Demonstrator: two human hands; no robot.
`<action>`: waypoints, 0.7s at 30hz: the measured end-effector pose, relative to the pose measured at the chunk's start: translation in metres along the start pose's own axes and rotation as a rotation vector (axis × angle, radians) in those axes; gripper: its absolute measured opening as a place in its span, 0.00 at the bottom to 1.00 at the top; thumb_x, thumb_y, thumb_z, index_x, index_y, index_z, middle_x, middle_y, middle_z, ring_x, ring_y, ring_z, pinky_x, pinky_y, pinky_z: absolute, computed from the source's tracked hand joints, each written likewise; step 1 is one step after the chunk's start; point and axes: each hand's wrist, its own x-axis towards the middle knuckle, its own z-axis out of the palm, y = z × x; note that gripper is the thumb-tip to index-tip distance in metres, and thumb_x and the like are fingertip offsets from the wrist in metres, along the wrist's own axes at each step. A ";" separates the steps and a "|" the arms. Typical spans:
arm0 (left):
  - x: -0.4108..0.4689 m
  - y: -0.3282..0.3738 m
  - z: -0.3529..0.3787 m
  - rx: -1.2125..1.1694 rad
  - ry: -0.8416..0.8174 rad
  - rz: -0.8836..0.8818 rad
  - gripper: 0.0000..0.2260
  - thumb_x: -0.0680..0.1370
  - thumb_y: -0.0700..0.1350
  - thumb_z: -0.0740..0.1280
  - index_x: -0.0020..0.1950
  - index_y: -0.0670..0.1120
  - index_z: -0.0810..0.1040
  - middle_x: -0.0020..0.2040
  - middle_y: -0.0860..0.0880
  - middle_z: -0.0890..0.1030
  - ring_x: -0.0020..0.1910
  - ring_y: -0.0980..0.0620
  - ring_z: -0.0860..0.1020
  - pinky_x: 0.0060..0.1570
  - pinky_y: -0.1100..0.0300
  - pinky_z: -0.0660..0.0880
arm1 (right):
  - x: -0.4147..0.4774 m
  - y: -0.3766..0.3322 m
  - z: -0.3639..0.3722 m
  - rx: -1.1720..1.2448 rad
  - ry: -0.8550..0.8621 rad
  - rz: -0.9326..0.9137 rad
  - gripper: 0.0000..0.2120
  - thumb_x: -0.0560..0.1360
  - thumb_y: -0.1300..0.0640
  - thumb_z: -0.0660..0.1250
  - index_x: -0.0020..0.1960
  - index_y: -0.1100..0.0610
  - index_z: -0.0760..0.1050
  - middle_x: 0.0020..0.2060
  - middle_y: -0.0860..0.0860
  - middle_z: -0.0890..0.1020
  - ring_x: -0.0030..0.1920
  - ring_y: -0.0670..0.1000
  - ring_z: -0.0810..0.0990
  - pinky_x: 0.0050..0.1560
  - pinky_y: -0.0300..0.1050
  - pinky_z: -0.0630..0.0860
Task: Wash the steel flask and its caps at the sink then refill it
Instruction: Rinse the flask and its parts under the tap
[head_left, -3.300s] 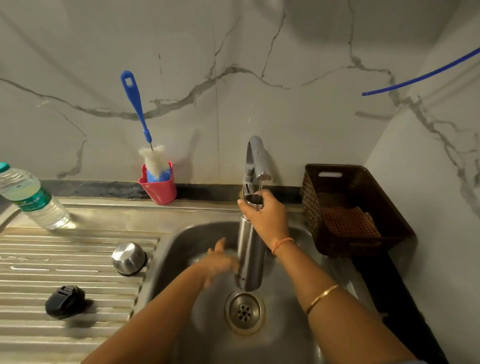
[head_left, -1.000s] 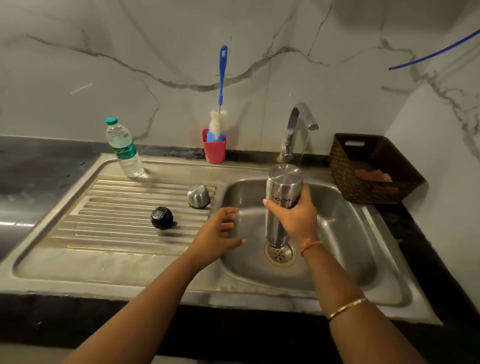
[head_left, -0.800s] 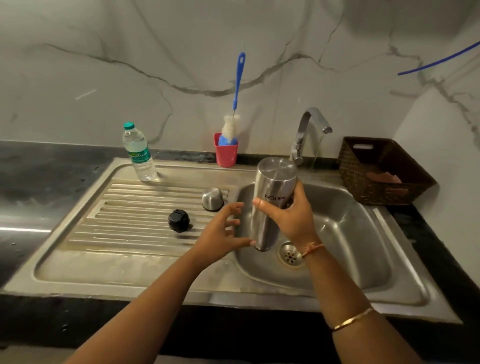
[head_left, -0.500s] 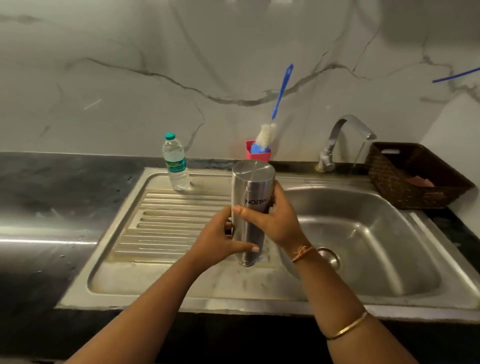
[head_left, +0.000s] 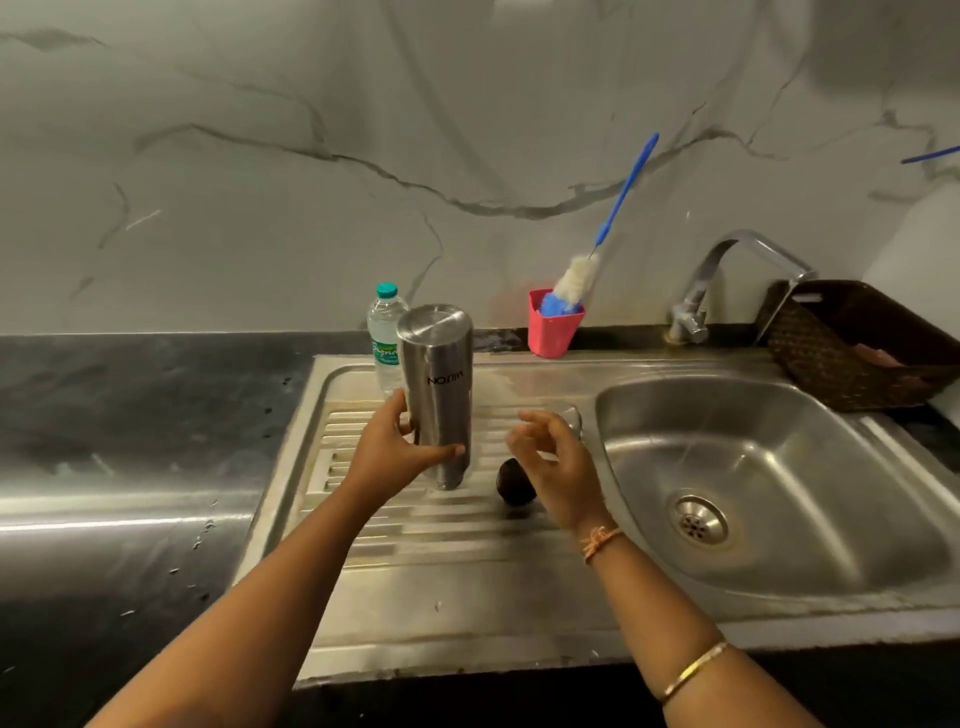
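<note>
One grip (head_left: 400, 447) on flask (head_left: 439, 395), other (head_left: 550, 457) open

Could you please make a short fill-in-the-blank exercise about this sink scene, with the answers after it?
1. The steel flask is held upside down by the ____ hand.
2. The right hand is open above the ____ cap.
3. The bottle brush stands in a ____ cup.
4. The basket sits to the ____ of the tap.

Answers: left; black; pink; right

Both forearms are bare; an orange thread (head_left: 600, 540) is tied at the right wrist, a gold bangle (head_left: 693, 670) worn higher up.
</note>
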 end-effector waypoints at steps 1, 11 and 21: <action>0.008 -0.002 0.001 -0.011 -0.003 -0.010 0.30 0.65 0.43 0.79 0.61 0.54 0.68 0.56 0.57 0.73 0.57 0.53 0.72 0.49 0.61 0.72 | 0.000 0.008 -0.004 -0.006 0.071 0.009 0.11 0.75 0.56 0.68 0.57 0.53 0.74 0.47 0.45 0.78 0.49 0.42 0.77 0.47 0.29 0.75; 0.072 -0.018 0.031 -0.082 -0.093 -0.096 0.29 0.67 0.37 0.77 0.61 0.50 0.66 0.59 0.52 0.72 0.58 0.50 0.71 0.52 0.57 0.71 | 0.018 0.068 -0.048 -0.204 0.356 0.171 0.07 0.74 0.65 0.65 0.46 0.53 0.76 0.38 0.47 0.79 0.40 0.46 0.77 0.37 0.27 0.70; 0.092 -0.025 0.034 -0.072 -0.197 -0.127 0.34 0.68 0.37 0.76 0.70 0.48 0.64 0.66 0.48 0.71 0.65 0.46 0.69 0.57 0.53 0.72 | 0.017 0.083 -0.069 -0.245 0.383 0.210 0.07 0.75 0.66 0.64 0.46 0.55 0.76 0.36 0.45 0.78 0.38 0.42 0.75 0.37 0.28 0.69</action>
